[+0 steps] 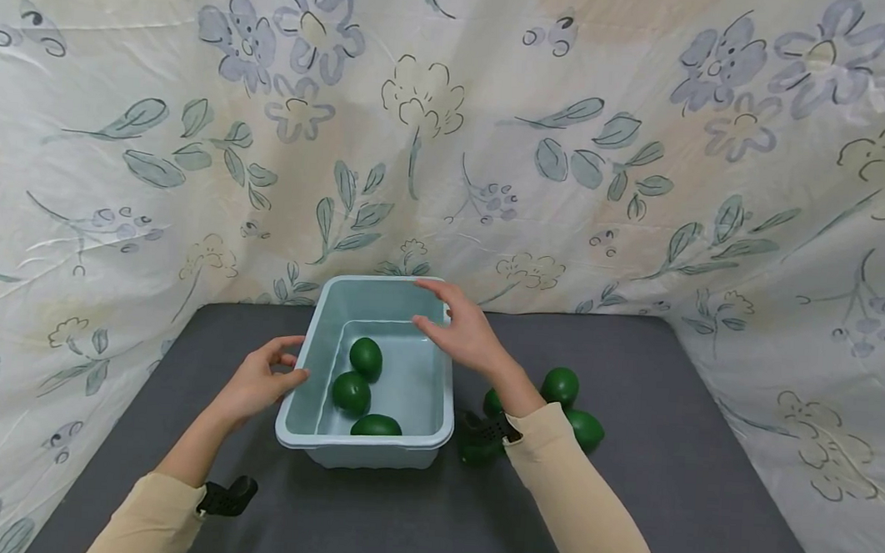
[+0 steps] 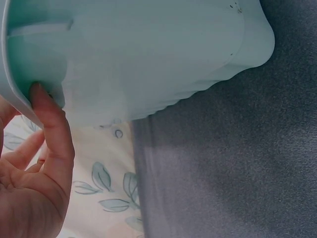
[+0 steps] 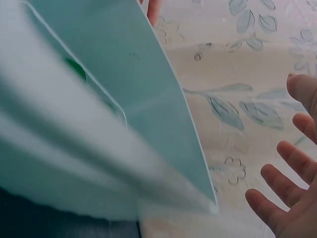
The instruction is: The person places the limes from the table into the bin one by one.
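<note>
A pale blue-green plastic bin [image 1: 364, 443] stands tilted slightly in the head view, with three smooth green avocado-like fruits [image 1: 366, 359] inside. At its left rim, my left hand [image 1: 257, 384] pinches the edge; the left wrist view shows a fingertip [image 2: 40, 99] tucked under the rim against the outer wall. My right hand [image 1: 465, 332] hovers at the far right rim, its fingers spread and apart from the bin in the right wrist view, holding nothing.
Several more green fruits [image 1: 560, 386] lie on the dark grey table [image 1: 673, 456] right of the bin, partly hidden by my right forearm. A floral cloth [image 1: 464, 144] hangs behind the table and along its sides.
</note>
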